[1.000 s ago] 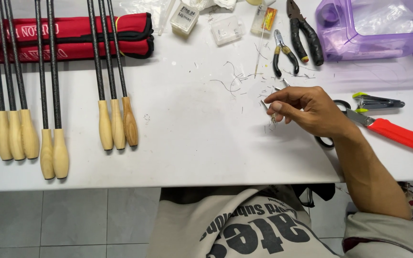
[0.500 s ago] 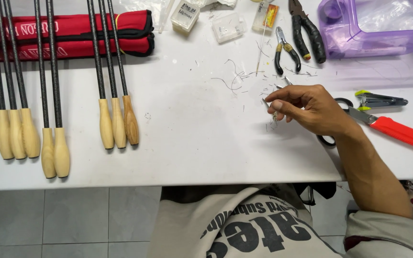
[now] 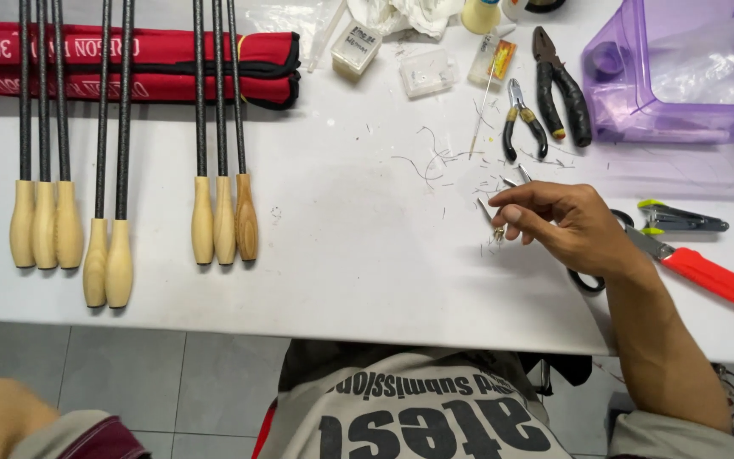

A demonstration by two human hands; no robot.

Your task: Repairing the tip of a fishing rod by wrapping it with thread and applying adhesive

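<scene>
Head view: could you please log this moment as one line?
right hand: pinching small metal part over table | left hand: out of view | scissors: beside wrist | rods: lying left

In my right hand (image 3: 569,225) I pinch a small, thin metal piece (image 3: 493,223) between thumb and forefinger. It is slim and silvery, with what looks like a tiny brass-coloured tip at its lower end; it is too small for me to tell more. It tilts, upper end leaning left and away from me, lower end just above the white surface (image 3: 350,255), and I cannot tell whether it touches. It sits right of the surface's middle, just in front of a scatter of fine wire offcuts (image 3: 448,161).
</scene>
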